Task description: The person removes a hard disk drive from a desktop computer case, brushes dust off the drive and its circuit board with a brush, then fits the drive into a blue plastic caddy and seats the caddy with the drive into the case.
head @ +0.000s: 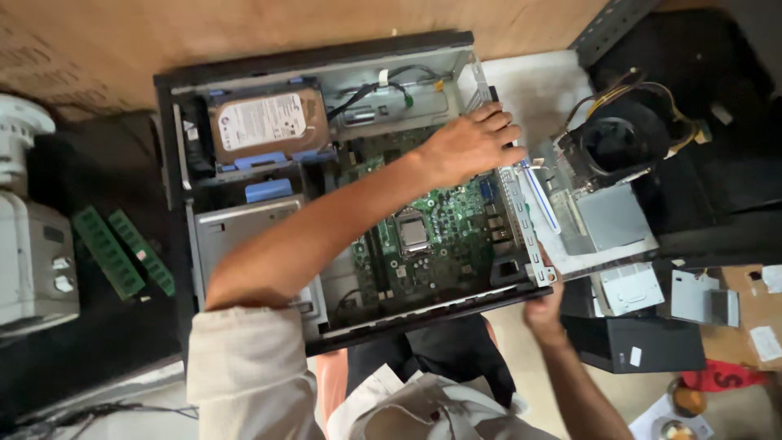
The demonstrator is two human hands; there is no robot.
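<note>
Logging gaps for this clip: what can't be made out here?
Head view only:
- Left hand fingertips: curled over the computer case rear edge.
- Right hand: mostly beneath the case's corner; grip unclear.
- Motherboard: partly covered by the forearm.
- White machine: cut by the left edge.

Open grey computer case lies flat, green motherboard exposed.

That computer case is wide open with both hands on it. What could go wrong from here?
The left hand reaches over the bare motherboard, so a sleeve or finger could knock the exposed processor. The right hand grips only a corner of the open case, which might slip or tilt. The loose memory sticks beside it could get crushed.
</note>
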